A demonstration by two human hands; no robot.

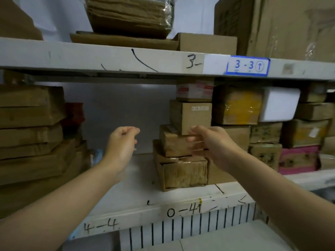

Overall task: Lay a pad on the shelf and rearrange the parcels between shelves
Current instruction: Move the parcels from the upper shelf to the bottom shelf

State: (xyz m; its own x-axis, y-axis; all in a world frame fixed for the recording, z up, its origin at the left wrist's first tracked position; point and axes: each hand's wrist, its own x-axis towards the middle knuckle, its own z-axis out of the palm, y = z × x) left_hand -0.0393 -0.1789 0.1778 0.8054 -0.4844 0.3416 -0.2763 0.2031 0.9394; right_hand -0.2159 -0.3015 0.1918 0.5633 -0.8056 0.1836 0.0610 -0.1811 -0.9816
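Here, in the head view, a person reaches both bare arms into the middle shelf (139, 180). The left hand (121, 140) hovers over the shelf's bare centre, fingers curled in on nothing. The right hand (208, 142), blurred and fingers loosely apart, is at the front of a stack of parcels (183, 171) near the shelf's front edge. Whether it touches cannot be told.

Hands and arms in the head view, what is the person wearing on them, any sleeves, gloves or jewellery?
Nothing visible. The left hand and right hand are gloveless, no rings showing, though the right one is motion-blurred. The left forearm and right forearm are bare to the frame edge: no sleeves, watch or bracelet.
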